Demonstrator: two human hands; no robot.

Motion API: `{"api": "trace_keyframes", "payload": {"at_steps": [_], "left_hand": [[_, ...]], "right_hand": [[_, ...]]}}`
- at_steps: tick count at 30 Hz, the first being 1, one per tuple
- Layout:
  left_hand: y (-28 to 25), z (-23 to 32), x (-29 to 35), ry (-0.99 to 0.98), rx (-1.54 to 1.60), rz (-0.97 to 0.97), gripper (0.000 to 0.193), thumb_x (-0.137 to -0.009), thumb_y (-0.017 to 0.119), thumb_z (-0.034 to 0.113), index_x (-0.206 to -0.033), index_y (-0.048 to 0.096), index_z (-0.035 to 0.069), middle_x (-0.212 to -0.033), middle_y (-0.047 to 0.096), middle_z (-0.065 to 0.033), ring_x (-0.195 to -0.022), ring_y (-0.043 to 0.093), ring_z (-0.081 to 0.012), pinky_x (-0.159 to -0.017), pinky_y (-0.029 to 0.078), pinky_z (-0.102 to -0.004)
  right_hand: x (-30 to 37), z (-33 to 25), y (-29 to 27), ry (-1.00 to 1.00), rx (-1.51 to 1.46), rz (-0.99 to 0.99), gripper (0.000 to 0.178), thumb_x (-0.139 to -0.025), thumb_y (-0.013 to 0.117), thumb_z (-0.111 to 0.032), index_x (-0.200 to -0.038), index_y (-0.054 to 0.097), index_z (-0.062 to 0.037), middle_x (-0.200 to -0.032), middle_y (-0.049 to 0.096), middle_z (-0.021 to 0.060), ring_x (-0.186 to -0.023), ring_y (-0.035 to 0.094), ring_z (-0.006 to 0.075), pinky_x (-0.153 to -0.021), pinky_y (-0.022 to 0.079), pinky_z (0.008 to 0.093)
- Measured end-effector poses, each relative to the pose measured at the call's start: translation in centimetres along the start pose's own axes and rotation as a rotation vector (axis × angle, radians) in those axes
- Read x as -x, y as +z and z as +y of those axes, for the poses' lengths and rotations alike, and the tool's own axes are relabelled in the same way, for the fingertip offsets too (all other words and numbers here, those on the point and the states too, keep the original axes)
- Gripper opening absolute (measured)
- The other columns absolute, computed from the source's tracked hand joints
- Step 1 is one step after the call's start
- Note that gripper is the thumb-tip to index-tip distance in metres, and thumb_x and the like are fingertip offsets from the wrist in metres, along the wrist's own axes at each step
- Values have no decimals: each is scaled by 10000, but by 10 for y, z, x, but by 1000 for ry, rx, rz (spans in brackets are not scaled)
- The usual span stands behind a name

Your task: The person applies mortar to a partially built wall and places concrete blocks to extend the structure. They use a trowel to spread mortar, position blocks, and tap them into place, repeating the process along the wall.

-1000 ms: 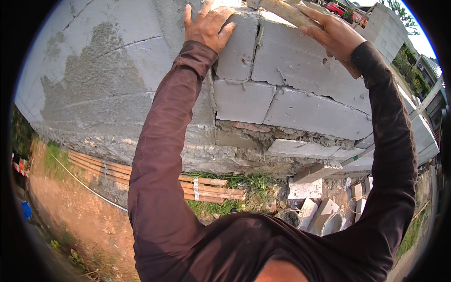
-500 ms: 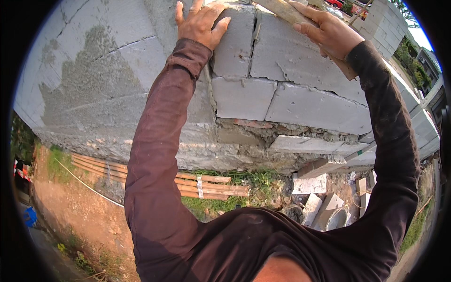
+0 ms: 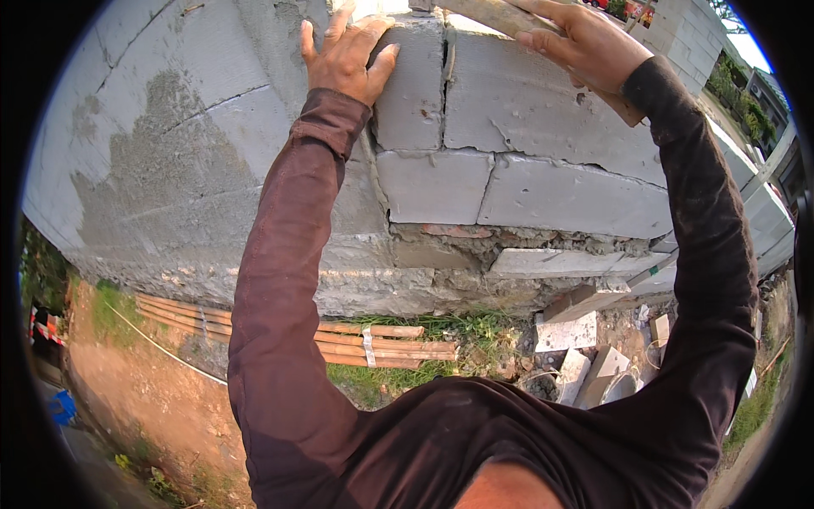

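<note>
My left hand [image 3: 349, 61] lies with fingers spread on the top edge of a block wall, touching the upper corner of a narrow grey block [image 3: 410, 89]. My right hand [image 3: 593, 49] is wrapped round a length of pale wood [image 3: 485, 12]. The wood slants along the top of a wider grey block [image 3: 543, 97]; its lower end pokes out below my right wrist. Its far end runs up to the picture's upper rim, so I cannot tell whether a tool head is fixed there. More grey blocks [image 3: 437, 185] sit in the course below.
Rough mortar [image 3: 161, 161] coats the wall at left. A short plank [image 3: 585, 299] juts out near the wall's base. Tied bamboo poles [image 3: 407, 346] lie on the ground, with block offcuts [image 3: 604, 373] and a bucket [image 3: 623, 388] to their right. Another block wall [image 3: 682, 42] stands far right.
The view has shifted slightly, so the wall sits a little lower in the picture. My left hand stays on the block edge, and my right hand keeps its hold on the wood.
</note>
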State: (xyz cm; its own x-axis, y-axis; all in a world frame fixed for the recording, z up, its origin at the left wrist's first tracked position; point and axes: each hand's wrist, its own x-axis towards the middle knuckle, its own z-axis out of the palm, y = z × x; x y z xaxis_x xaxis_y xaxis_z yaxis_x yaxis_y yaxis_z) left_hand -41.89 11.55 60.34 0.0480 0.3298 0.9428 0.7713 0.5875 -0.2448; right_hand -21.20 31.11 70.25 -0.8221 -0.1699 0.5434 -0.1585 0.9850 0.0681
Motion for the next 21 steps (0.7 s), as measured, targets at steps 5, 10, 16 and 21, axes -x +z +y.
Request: {"api": "trace_keyframes", "payload": {"at_steps": [5,10,16,21], "left_hand": [[6,0,1,-11,16,39,293,-763,624,298,-1034,601,190,-1077,606,6,-1213,392,-223,-1020,93,-566],[3,2,-2,-22,1,20,281,-758,620,286,-1013,604,171,-1046,614,-2,-1231,368,-202,-1030,81,-554],[2,2,0,-48,15,14,265,-769,610,282,-1010,602,172,-1071,600,13,-1232,363,-192,-1041,68,-541],[0,4,-1,-49,6,-5,295,-772,610,276,-1051,591,183,-1092,590,32,-1237,359,-192,-1042,61,-542]], "right_hand": [[-10,-13,-41,302,-251,-6,425,-882,454,-229,-1288,416,-108,-708,595,63,-551,568,131,-528,493,289],[-9,27,-26,132,-260,156,541,-895,452,-424,-1335,361,-122,-641,539,56,-433,514,102,-434,497,236],[6,26,3,-91,-33,6,527,-887,497,-369,-1338,361,-133,-614,531,64,-459,520,110,-470,492,253],[11,13,-5,65,-132,-48,520,-883,499,-380,-1339,365,-169,-623,559,101,-478,543,129,-493,487,259]]}}
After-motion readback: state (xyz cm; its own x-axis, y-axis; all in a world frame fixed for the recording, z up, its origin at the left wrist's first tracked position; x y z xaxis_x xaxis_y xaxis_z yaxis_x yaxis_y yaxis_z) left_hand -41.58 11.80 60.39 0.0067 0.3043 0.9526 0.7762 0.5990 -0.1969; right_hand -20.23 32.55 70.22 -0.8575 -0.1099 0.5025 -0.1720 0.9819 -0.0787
